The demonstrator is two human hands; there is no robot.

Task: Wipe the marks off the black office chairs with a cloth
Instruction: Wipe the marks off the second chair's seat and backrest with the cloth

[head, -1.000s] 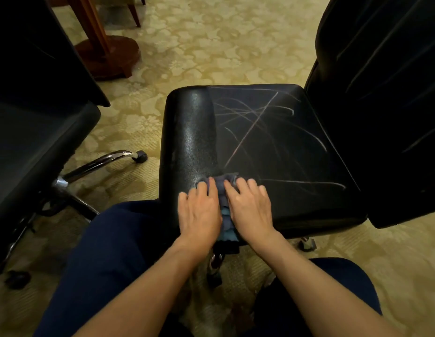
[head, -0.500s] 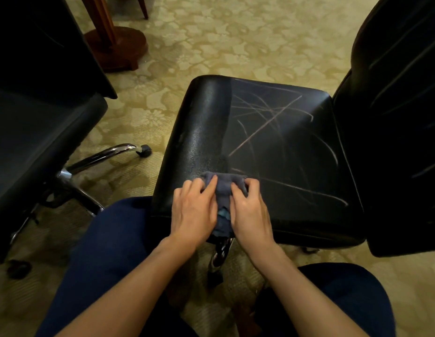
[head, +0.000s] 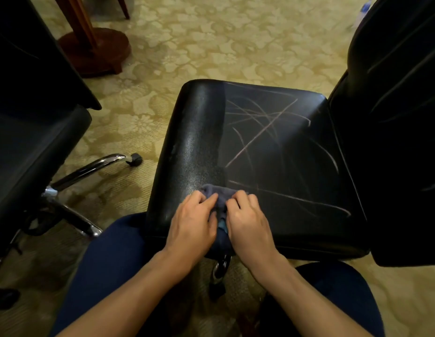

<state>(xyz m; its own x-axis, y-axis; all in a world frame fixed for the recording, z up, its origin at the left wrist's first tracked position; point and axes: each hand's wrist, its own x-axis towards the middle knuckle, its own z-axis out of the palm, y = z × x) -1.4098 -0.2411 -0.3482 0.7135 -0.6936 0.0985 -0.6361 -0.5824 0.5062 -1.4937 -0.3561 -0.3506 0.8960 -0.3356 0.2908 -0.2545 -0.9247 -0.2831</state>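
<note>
We see 2 black office chairs. The nearer chair (head: 272, 154) has its seat in front of us and its backrest (head: 401, 117) upright at the right. Pale, thin marks (head: 260, 132) cross the seat's middle and right parts and streak the backrest; the seat's left strip looks glossy and free of lines. A dark blue cloth (head: 220, 195) lies bunched on the seat's near edge. The second chair (head: 29, 142) stands at the left, apart from the first.

Office or meeting room: patterned carpet (head: 211, 40), office chairs (head: 272, 152)
</note>
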